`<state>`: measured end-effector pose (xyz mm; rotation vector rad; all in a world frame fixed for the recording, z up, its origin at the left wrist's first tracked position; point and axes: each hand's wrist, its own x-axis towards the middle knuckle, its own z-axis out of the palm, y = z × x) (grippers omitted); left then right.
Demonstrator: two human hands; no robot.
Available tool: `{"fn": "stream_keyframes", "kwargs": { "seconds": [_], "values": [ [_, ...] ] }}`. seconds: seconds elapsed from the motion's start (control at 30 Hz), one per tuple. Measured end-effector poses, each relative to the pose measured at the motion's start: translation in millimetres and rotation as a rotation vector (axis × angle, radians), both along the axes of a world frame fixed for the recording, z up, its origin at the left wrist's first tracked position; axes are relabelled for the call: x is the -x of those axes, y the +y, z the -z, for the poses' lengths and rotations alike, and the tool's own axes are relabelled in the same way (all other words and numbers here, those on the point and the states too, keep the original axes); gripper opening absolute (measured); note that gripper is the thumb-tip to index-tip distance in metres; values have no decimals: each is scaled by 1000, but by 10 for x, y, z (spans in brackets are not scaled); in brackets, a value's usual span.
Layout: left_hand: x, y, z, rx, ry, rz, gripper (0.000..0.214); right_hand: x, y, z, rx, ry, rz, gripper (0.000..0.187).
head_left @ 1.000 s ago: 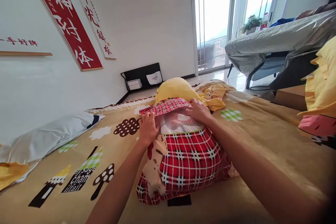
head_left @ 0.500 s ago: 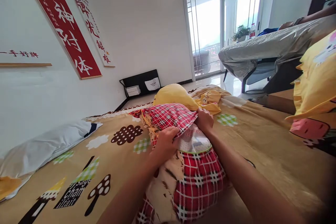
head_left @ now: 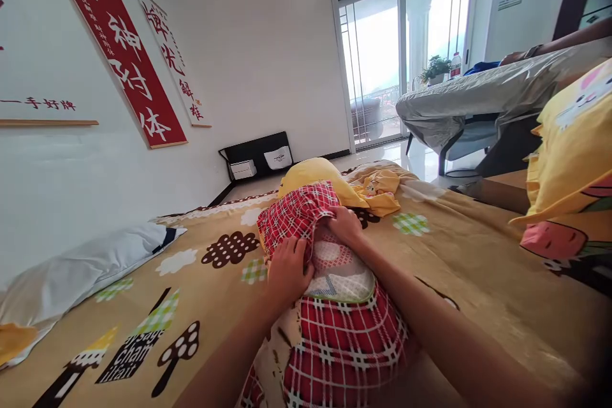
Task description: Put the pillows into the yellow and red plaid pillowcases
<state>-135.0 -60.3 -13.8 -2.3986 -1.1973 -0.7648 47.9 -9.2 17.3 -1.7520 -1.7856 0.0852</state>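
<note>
A red plaid pillowcase [head_left: 342, 344] lies in front of me, partly around a white patterned pillow [head_left: 337, 268]. Between its near part and its folded-over far flap, a band of the pillow shows. My right hand [head_left: 345, 224] is closed on the flap's edge at the right. At the left, my left hand [head_left: 289, 273] has its fingers bent over the flap, with the thumb against the pillow. Beige printed fabric [head_left: 277, 347] shows along the case's left side. Just beyond the flap rests a yellow pillow [head_left: 310, 172].
The brown printed sheet [head_left: 191, 299] spreads beneath everything. A white pillow [head_left: 95, 255] lies at the left by the wall, and a yellow rabbit-print pillow [head_left: 568, 140] is at the right. Another person's hand [head_left: 511, 58] rests on the plastic-covered table [head_left: 444, 92].
Both hands have shifted left and slightly nearer, carrying the plaid flap's edge with them. The flap now covers the fringed beige edge at its left, and more of the white pillow shows.
</note>
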Motion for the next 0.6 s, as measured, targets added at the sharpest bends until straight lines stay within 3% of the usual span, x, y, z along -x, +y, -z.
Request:
{"fn": "stream_keyframes", "kwargs": {
  "seconds": [0.13,0.27,0.43,0.5,0.57,0.6],
  "values": [
    [-76,58,-22,-39,-78,-92,17,288,-252,-127,7,-203,-181,34],
    [40,172,33,163,-224,-157,6,362,-408,-239,28,-345,-337,25],
    [250,-8,10,351,-152,55,22,164,-415,-444,61,-383,-477,17],
    [283,-186,-21,364,-27,139,30,5,-393,-524,190,-280,-708,18],
    [287,-375,-37,333,154,194,27,-171,-353,-569,354,-9,-1034,29],
    [279,-463,-36,308,249,219,21,-254,-322,-573,366,180,-1106,35]
  ]
}}
